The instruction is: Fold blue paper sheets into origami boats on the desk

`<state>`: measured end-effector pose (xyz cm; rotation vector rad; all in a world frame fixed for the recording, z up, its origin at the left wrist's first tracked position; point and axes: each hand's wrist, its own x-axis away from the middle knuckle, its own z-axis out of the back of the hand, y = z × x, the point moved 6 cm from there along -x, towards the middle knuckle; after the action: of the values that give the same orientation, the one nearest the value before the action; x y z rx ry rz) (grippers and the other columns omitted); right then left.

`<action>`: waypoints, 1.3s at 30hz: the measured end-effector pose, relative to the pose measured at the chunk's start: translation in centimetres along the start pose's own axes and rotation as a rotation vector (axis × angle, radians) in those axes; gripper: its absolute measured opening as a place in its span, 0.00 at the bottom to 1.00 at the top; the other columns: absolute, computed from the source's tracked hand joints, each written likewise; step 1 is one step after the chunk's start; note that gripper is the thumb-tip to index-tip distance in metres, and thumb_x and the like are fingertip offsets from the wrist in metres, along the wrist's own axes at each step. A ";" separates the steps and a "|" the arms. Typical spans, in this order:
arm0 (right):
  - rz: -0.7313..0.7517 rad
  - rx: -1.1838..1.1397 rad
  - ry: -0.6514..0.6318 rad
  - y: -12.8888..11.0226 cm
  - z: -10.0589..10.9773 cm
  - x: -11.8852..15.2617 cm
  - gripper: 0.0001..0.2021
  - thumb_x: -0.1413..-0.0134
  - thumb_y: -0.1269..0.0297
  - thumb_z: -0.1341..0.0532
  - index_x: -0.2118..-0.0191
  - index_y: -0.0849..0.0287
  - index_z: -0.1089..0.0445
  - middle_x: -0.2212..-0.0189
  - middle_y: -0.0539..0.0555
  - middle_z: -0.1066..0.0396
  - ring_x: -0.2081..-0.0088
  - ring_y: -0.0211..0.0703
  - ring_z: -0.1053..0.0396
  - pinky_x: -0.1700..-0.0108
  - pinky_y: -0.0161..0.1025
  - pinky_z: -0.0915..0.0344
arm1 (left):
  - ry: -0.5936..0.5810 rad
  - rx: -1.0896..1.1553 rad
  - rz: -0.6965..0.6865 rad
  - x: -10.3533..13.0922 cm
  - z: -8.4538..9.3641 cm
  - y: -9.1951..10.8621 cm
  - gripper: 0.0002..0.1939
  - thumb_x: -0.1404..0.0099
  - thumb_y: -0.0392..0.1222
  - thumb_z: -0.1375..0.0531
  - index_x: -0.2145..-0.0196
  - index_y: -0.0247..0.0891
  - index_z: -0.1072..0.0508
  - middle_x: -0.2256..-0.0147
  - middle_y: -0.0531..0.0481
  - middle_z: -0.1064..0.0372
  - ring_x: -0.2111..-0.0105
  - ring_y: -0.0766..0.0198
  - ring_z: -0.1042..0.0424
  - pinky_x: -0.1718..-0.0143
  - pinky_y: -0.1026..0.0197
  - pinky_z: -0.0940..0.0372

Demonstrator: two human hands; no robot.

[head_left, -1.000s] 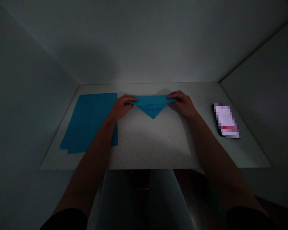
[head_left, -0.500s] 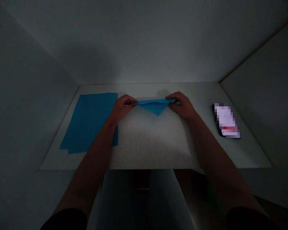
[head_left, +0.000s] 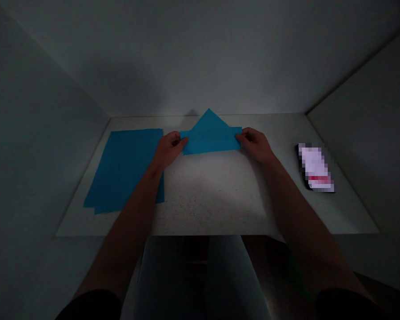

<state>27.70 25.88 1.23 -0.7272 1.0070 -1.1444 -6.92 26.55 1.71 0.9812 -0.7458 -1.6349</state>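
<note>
In the head view, the left hand (head_left: 168, 146) and right hand (head_left: 256, 144) pinch opposite ends of a folded blue paper (head_left: 210, 135) over the surface (head_left: 210, 200). Its peak and straight band look formed, remaining folds unclear; the blue sheets (head_left: 126, 164) alongside seem unfolded.

The folded sheet (head_left: 210, 139) looks like smooth, matt paper (the stacked sheets (head_left: 125, 166) likewise); the surface (head_left: 213, 191) looks matt, faintly grainy.

Bright-screened phone (head_left: 316, 168) at the right of the white table (head_left: 213, 200)
</note>
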 end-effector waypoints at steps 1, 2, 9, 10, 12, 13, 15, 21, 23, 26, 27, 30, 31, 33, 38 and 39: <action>-0.008 0.030 -0.003 0.1 0.0 0.0 0.23 0.39 0.36 0.33 0.67 0.52 0.32 0.73 0.49 0.33 0.70 0.42 0.37 0.66 0.42 0.36 | 0.004 -0.027 0.004 0.1 0.0 0.0 0.22 0.31 0.58 0.33 0.72 0.43 0.34 0.75 0.54 0.34 0.73 0.65 0.33 0.71 0.61 0.36; -0.012 0.069 -0.007 0.1 0.0 0.1 0.23 0.39 0.37 0.33 0.67 0.52 0.31 0.74 0.49 0.33 0.71 0.42 0.37 0.67 0.42 0.36 | 0.004 -0.059 0.006 0.1 0.1 -0.1 0.20 0.31 0.57 0.33 0.72 0.43 0.33 0.75 0.54 0.33 0.73 0.65 0.33 0.71 0.61 0.36; 0.039 0.303 -0.082 0.4 -0.2 0.2 0.13 0.42 0.49 0.31 0.64 0.54 0.24 0.72 0.52 0.27 0.71 0.44 0.33 0.64 0.44 0.35 | -0.038 -0.262 0.018 -0.1 -0.1 -0.4 0.08 0.37 0.45 0.28 0.64 0.43 0.23 0.67 0.50 0.24 0.68 0.59 0.26 0.61 0.55 0.30; 0.043 0.310 -0.090 0.4 -0.3 0.2 0.13 0.42 0.50 0.31 0.63 0.54 0.23 0.71 0.52 0.26 0.70 0.45 0.32 0.63 0.44 0.35 | -0.046 -0.281 0.018 -0.1 -0.1 -0.4 0.08 0.37 0.44 0.27 0.63 0.43 0.22 0.66 0.49 0.24 0.68 0.59 0.26 0.60 0.55 0.30; 0.045 0.319 -0.096 0.4 -0.4 0.2 0.13 0.41 0.51 0.31 0.60 0.55 0.22 0.69 0.53 0.25 0.69 0.45 0.31 0.62 0.45 0.34 | -0.061 -0.303 0.017 0.0 -0.1 -0.1 0.10 0.38 0.43 0.27 0.60 0.43 0.21 0.64 0.49 0.23 0.67 0.59 0.25 0.60 0.55 0.29; 0.044 0.325 -0.096 0.4 -0.4 0.2 0.13 0.41 0.51 0.31 0.59 0.55 0.21 0.69 0.54 0.24 0.69 0.45 0.31 0.61 0.45 0.33 | -0.066 -0.303 0.022 0.0 -0.2 0.1 0.11 0.38 0.42 0.27 0.58 0.44 0.21 0.63 0.50 0.22 0.67 0.60 0.25 0.60 0.56 0.29; 0.042 0.339 -0.100 0.3 -0.5 0.2 0.15 0.40 0.49 0.31 0.57 0.55 0.20 0.67 0.55 0.23 0.68 0.46 0.30 0.60 0.45 0.32 | -0.068 -0.286 0.051 0.2 -0.1 0.3 0.14 0.37 0.41 0.27 0.54 0.45 0.22 0.61 0.50 0.21 0.68 0.62 0.25 0.61 0.58 0.29; 0.058 0.375 -0.118 0.0 -0.5 0.3 0.17 0.37 0.46 0.32 0.56 0.54 0.19 0.66 0.57 0.22 0.67 0.47 0.29 0.59 0.46 0.31 | -0.094 -0.307 0.052 0.4 -0.2 0.5 0.08 0.35 0.39 0.29 0.58 0.44 0.20 0.59 0.49 0.20 0.67 0.63 0.26 0.60 0.58 0.30; 0.064 0.377 -0.119 0.0 -0.6 0.3 0.17 0.36 0.46 0.32 0.55 0.54 0.19 0.65 0.57 0.22 0.66 0.47 0.28 0.59 0.47 0.30 | -0.098 -0.329 0.018 0.3 -0.3 0.5 0.07 0.34 0.39 0.29 0.58 0.44 0.19 0.59 0.48 0.20 0.67 0.62 0.26 0.58 0.57 0.29; 0.070 0.380 -0.123 0.0 -0.6 0.3 0.16 0.36 0.46 0.32 0.55 0.54 0.18 0.65 0.57 0.22 0.66 0.48 0.28 0.58 0.47 0.30 | -0.106 -0.351 -0.018 0.2 -0.3 0.4 0.07 0.33 0.40 0.29 0.57 0.45 0.17 0.57 0.47 0.20 0.67 0.62 0.26 0.57 0.56 0.29; 0.069 0.382 -0.127 0.0 -0.7 0.3 0.16 0.36 0.47 0.32 0.56 0.54 0.18 0.64 0.57 0.22 0.66 0.48 0.28 0.58 0.47 0.29 | -0.114 -0.358 -0.030 0.2 -0.3 0.3 0.07 0.33 0.41 0.30 0.56 0.45 0.16 0.57 0.47 0.21 0.67 0.62 0.26 0.57 0.56 0.28; 0.070 0.387 -0.139 -0.1 -0.7 0.2 0.15 0.37 0.47 0.32 0.56 0.53 0.17 0.63 0.57 0.21 0.66 0.48 0.27 0.58 0.48 0.29 | -0.144 -0.375 -0.071 0.1 -0.5 0.3 0.07 0.32 0.44 0.30 0.56 0.45 0.15 0.56 0.47 0.22 0.67 0.63 0.26 0.56 0.55 0.27; 0.075 0.386 -0.149 -0.1 -0.7 0.2 0.15 0.37 0.48 0.32 0.56 0.53 0.16 0.62 0.58 0.21 0.65 0.48 0.27 0.57 0.49 0.29 | -0.151 -0.380 -0.083 0.2 -0.5 0.3 0.08 0.32 0.45 0.30 0.56 0.45 0.15 0.56 0.47 0.22 0.67 0.63 0.26 0.56 0.55 0.27; 0.089 0.376 -0.171 -0.3 -0.8 0.3 0.15 0.37 0.47 0.31 0.57 0.53 0.16 0.61 0.58 0.22 0.65 0.48 0.27 0.57 0.49 0.29 | -0.166 -0.386 -0.106 0.3 -0.6 0.4 0.11 0.33 0.48 0.29 0.54 0.45 0.15 0.55 0.47 0.22 0.66 0.63 0.27 0.56 0.55 0.27; 0.103 0.344 -0.215 -0.4 -0.6 0.5 0.20 0.40 0.41 0.29 0.55 0.51 0.15 0.58 0.58 0.22 0.64 0.49 0.26 0.56 0.50 0.28 | -0.240 -0.418 -0.219 0.9 -1.3 1.6 0.24 0.39 0.54 0.24 0.49 0.45 0.17 0.47 0.44 0.23 0.49 0.51 0.24 0.43 0.47 0.28; 0.110 0.346 -0.229 -0.3 -0.6 0.6 0.22 0.41 0.39 0.28 0.54 0.51 0.15 0.57 0.58 0.22 0.63 0.50 0.26 0.55 0.50 0.28 | -0.247 -0.440 -0.243 1.0 -1.5 1.8 0.26 0.41 0.55 0.23 0.48 0.45 0.17 0.46 0.44 0.23 0.45 0.48 0.25 0.39 0.43 0.31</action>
<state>27.12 25.24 1.09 -0.5048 0.6275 -1.0760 -4.93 25.07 2.34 0.5753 -0.4052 -2.0473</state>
